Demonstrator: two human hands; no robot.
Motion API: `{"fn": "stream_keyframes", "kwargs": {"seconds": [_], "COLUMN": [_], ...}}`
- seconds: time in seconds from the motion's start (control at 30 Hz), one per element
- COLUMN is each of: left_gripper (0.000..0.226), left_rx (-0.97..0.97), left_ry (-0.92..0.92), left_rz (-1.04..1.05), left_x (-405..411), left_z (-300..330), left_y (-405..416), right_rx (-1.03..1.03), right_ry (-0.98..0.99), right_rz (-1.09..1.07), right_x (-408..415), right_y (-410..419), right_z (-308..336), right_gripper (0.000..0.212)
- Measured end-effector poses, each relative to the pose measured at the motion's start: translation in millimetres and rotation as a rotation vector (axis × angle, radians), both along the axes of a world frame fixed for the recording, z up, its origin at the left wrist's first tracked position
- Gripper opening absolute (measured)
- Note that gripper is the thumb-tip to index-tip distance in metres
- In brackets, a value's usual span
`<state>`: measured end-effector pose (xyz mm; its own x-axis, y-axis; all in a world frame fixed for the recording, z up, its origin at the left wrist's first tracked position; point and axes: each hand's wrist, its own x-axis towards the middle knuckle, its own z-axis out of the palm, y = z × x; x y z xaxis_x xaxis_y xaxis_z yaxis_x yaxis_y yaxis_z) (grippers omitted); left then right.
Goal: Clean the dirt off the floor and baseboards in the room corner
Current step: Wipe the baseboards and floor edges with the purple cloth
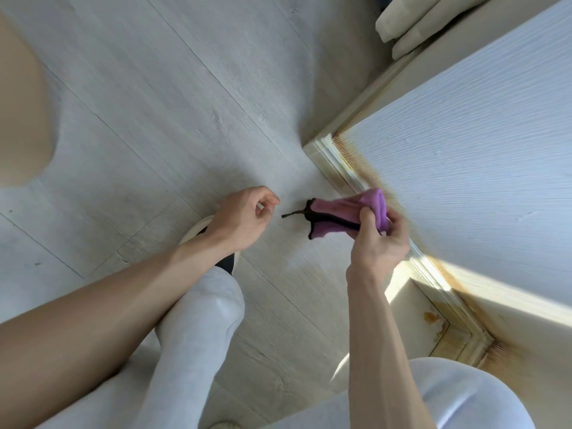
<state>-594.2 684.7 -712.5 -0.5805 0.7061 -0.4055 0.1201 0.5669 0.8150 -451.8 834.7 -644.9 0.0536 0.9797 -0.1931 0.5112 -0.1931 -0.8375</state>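
1. Beside the dirty baseboard [337,164], the right hand [379,239] grips a folded purple cloth [346,213] just above the pale plank floor [154,103].
2. Left of it, the left hand [244,216] hangs with loosely curled fingers, holding nothing.
3. Brown grime streaks the wall [464,150] along the baseboard and marks the corner [433,318].

Cloth [346,212] purple, black-edged. Floor [185,103] pale grey woodgrain planks. Baseboard [337,162] cream, brown-stained. Wall [464,150] white, ribbed. Trousers [198,320] light grey.
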Motion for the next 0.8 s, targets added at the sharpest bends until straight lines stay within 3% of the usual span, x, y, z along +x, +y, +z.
{"fn": "stream_keyframes", "kwargs": {"seconds": [0.17, 0.57, 0.7, 0.8], "left_gripper": [0.017, 0.014, 0.015, 0.015], "left_rx": [0.0, 0.008, 0.011, 0.001], "left_ry": [-0.017, -0.034, -0.043, -0.03], "left_rz": [-0.008, 0.001, 0.004, 0.025], "left_x": [-1, 3, 2, 4], "left_z": [2, 5, 4, 2], "left_y": [0, 2, 2, -1], "right_rx": [0.105, 0.271, 0.243, 0.234], "right_ry": [-0.094, -0.382, -0.381, -0.362], "right_rz": [0.023, 0.472, 0.363, 0.295], "right_x": [0, -56, -32, -24], "right_y": [17, 25, 29, 25], "right_z": [1, -25, -18, -16], "right_gripper": [0.022, 0.01, 0.016, 0.01]}}
